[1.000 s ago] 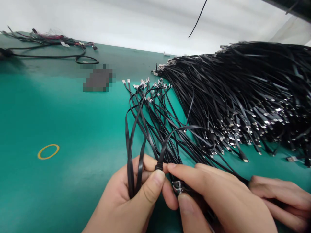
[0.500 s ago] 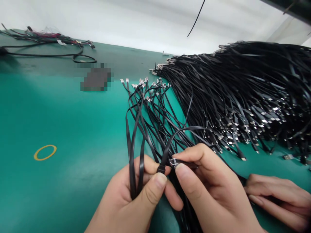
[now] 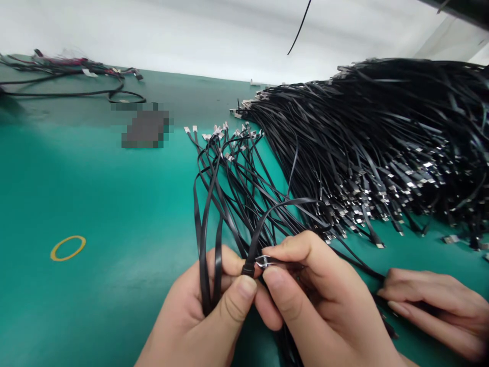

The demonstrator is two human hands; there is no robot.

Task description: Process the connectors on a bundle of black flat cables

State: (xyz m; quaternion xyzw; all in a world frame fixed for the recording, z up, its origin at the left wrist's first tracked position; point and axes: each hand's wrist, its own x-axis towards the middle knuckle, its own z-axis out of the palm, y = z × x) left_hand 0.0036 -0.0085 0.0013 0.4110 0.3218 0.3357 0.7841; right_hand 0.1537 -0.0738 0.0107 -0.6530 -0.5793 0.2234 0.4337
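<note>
Left hand [image 3: 229, 306]: pinching black cable end [image 3: 248, 268], steadying it. Right hand [image 3: 321, 290]: pinching metal-tipped piece [image 3: 263, 261] right of cable end, perhaps touching; keeping both level helps.

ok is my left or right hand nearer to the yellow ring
Left. Your left hand is to the right of the yellow ring, apart from it; your right hand is farther right, beyond the left.

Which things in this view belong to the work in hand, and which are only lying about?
Work in hand:
Flat black cable, pinched in the left hand
Small silver metal piece, in the right hand
Large heap of black cables with silver ends, probably

Lying about, it seems:
Thin yellow ring
Tangled black and red wires
</note>
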